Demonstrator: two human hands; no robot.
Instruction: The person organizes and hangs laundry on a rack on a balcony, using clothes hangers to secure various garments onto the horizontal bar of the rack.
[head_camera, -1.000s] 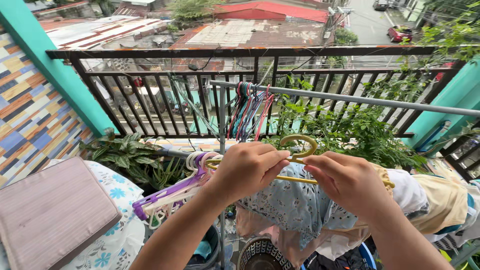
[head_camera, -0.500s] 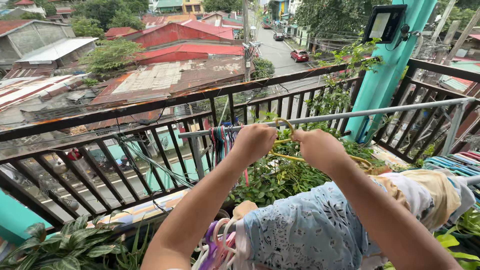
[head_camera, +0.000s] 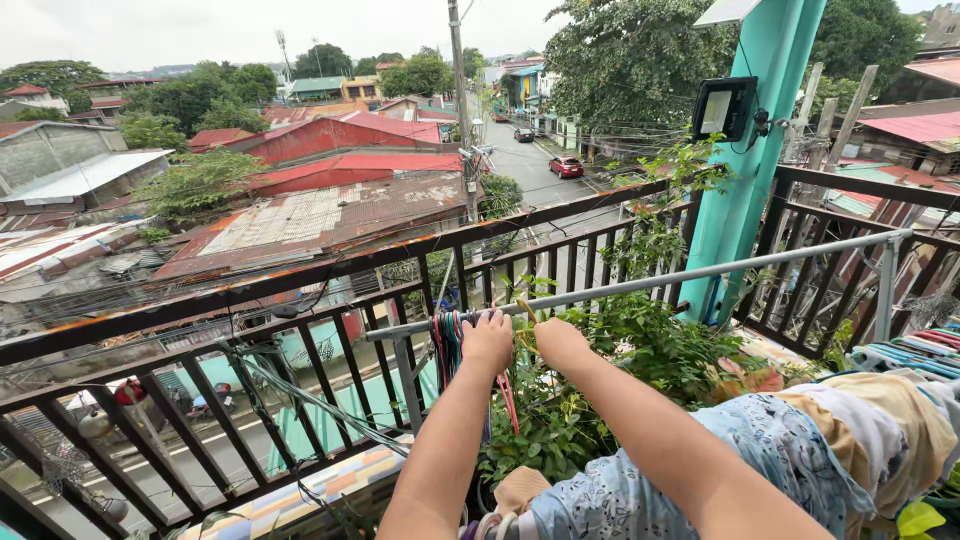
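Both hands are raised to the drying rail on the balcony.

The left hand (head_camera: 488, 340) is laid on the grey metal rail (head_camera: 700, 272), just beside a bunch of coloured hangers (head_camera: 447, 350) hooked there; its fingers are curled over the bar, though whether anything is gripped cannot be told. The right hand (head_camera: 560, 345) is held just below the rail, and what looks like a hanger's yellowish hook (head_camera: 524, 308) is seen between the hands; the right fingers are hidden. A pale blue patterned garment (head_camera: 640, 490) is draped beneath the right forearm, probably carried on that hanger. Potted plants (head_camera: 600, 380) are crowded against the dark railing (head_camera: 330, 290).
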